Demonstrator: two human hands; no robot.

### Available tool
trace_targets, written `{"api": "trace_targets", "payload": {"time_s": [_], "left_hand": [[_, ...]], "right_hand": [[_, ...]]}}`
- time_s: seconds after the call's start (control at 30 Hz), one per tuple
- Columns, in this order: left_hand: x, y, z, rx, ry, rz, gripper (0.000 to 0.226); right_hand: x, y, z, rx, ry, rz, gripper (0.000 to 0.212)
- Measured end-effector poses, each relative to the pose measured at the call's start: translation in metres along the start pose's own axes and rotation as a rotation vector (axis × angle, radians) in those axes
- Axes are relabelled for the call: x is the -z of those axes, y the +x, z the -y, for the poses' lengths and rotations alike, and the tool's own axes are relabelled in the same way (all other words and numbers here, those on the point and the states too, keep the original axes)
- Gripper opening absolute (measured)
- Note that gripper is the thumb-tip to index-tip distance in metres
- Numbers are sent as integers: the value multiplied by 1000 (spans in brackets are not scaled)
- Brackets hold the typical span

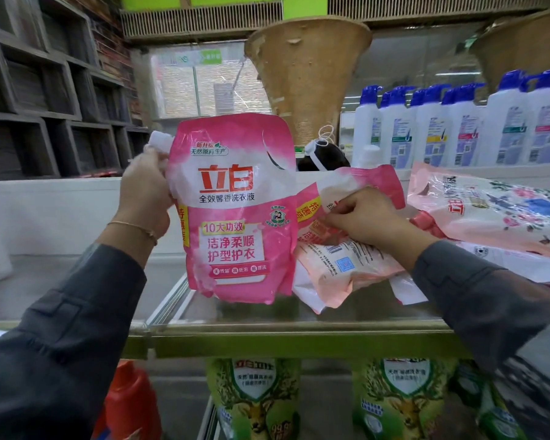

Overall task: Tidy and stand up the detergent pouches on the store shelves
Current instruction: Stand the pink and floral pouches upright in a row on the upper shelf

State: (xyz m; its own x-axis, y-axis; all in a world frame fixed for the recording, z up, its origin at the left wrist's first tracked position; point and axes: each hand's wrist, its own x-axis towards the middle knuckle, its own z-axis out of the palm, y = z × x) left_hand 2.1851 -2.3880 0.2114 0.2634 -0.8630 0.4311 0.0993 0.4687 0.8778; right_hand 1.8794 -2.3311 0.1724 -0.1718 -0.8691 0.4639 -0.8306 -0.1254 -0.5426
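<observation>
A pink detergent pouch with a white cap stands upright on the glass shelf. My left hand grips its left edge just below the spout. To its right a second pink pouch leans back over a pale pink pouch that lies flat. My right hand pinches the front of the leaning pouch with curled fingers. Further right, a floral pale pink pouch lies on its side on top of other packs.
White bottles with blue caps line the back right of the shelf. A woven cone-shaped basket stands behind the pouches. On the shelf below are green pouches and a red bottle. Dark cubby shelving fills the left wall.
</observation>
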Motion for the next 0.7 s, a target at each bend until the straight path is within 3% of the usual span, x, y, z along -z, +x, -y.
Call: {"api": "trace_targets", "payload": {"time_s": [0.07,0.13,0.2,0.27,0.33,0.43,0.5,0.57,0.7], "left_hand": [[-6,-2,-6,-204,212,-89,42],[-15,-15,-14,-443,422,-151,65],[-26,-34,-25,-721,799,-244,75],[-39,-46,-34,-990,1037,-227,66],[-59,-54,-43,-1182,1159,-84,55],[-91,-62,-59,-1274,1357,203,50],[-109,-64,-70,-1295,1460,290,50],[-126,-66,-80,-1265,1529,381,53],[-156,-63,-91,-1048,1598,576,59]], "right_hand": [[-1,-3,2,14,42,-74,33],[-1,-5,5,31,102,-175,32],[1,-6,6,46,142,-273,28],[4,-5,5,43,174,-357,34],[8,-2,3,15,176,-423,51],[16,-1,5,-22,230,-471,84],[20,-1,5,-48,194,-459,99],[22,2,4,-46,178,-386,90],[23,18,11,42,205,-331,47]]}}
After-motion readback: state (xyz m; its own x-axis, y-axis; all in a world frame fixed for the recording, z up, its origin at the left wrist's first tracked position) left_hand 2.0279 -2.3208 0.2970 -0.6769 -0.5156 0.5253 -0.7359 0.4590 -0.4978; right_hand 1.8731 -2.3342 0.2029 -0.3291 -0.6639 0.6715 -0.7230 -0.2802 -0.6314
